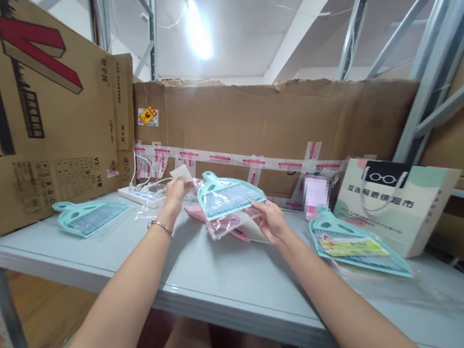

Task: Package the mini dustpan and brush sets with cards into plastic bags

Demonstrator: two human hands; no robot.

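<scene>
- Head view, centre of frame: one turquoise dustpan-and-brush set [231, 196], held up above the grey table [217, 276]; clear plastic [222, 227] hanging at its near edge.
- Right hand [272, 221]: thumb and fingers pinched on the set's right corner.
- Left hand [176, 190]: fingers closed on a pale card [181, 173]; any hold on the plastic unclear.
- Step, judged: handling set and wrapping together.
- Next move, judged: calls for a steady right pinch, plastic kept from snagging.

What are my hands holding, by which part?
The right hand holds the turquoise dustpan set by its wide-end corner; the left hand holds a pale card by its lower edge.
</scene>
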